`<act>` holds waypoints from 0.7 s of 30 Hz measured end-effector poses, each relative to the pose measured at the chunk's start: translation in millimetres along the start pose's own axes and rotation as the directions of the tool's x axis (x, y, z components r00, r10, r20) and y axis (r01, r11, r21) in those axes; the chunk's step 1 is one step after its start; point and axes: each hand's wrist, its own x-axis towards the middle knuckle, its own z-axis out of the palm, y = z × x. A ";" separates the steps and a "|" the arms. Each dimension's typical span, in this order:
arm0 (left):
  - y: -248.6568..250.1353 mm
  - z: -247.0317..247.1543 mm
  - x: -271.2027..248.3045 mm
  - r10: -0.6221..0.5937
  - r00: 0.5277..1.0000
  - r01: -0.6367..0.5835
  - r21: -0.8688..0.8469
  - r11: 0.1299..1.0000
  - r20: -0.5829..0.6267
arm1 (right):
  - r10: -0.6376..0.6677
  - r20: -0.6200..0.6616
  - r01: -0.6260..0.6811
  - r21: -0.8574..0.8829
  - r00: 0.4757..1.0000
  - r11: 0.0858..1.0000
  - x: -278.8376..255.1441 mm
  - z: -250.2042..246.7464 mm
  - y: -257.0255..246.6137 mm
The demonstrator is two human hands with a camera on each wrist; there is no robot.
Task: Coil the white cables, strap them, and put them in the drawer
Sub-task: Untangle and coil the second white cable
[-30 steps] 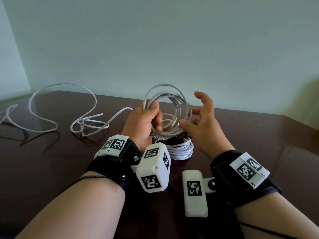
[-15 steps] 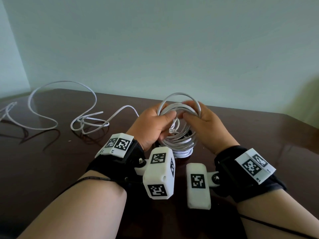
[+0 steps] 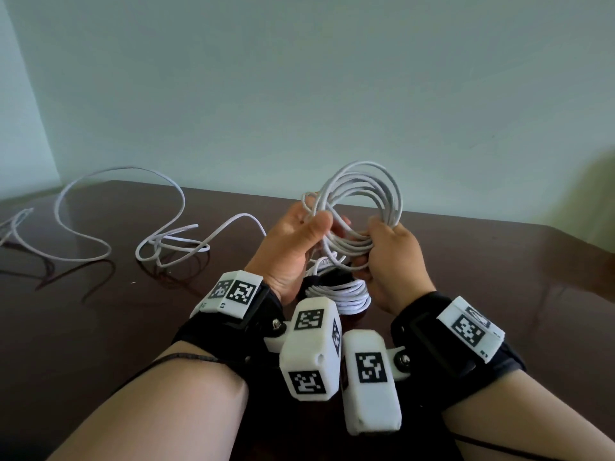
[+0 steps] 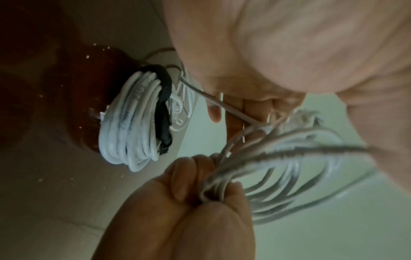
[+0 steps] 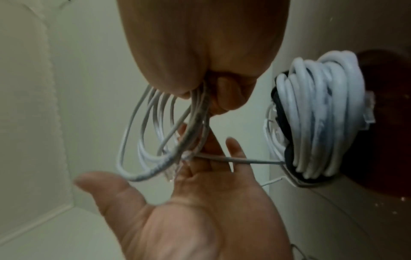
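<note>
I hold a coil of thin white cable [image 3: 394, 197] upright above the dark table. My right hand [image 3: 379, 234] grips the coil's lower right side, its fingers curled round the bunched loops [image 5: 200, 109]. My left hand [image 3: 324, 224] is at the coil's left side. In the right wrist view its palm [image 5: 189, 211] is spread, thumb apart, and the fingers touch the loops and the clear plug. The coil's tail runs off leftward past these fingers. Under my hands, a second white coil [image 3: 346, 294] lies on the table, bound by a black strap [image 4: 164, 105].
A long loose white cable [image 3: 129, 168] snakes over the table's left half, up to its far edge. The table [image 3: 100, 327] meets a pale green wall behind. No drawer is in view.
The coil has risen from just above the strapped coil to higher up. My right hand now grips its lower right side, and my left hand's hold has loosened.
</note>
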 end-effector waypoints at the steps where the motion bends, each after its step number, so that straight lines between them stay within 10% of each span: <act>1: -1.2 1.9 0.2 -0.027 1.000 0.027 -0.014 1.000 0.016 | 0.012 -0.005 -0.012 0.038 1.000 0.999 -0.9 1.9 0.7; 15: 4.7 4.7 1.7 -0.156 0.924 0.091 -0.194 0.977 -0.350 | 0.046 0.279 0.013 -0.204 0.959 0.979 -0.6 11.9 20.0; 21: 4.0 -3.8 3.8 -0.021 0.894 0.096 0.147 0.984 -0.447 | -0.022 0.189 0.059 -0.196 0.982 0.979 3.5 -1.8 8.5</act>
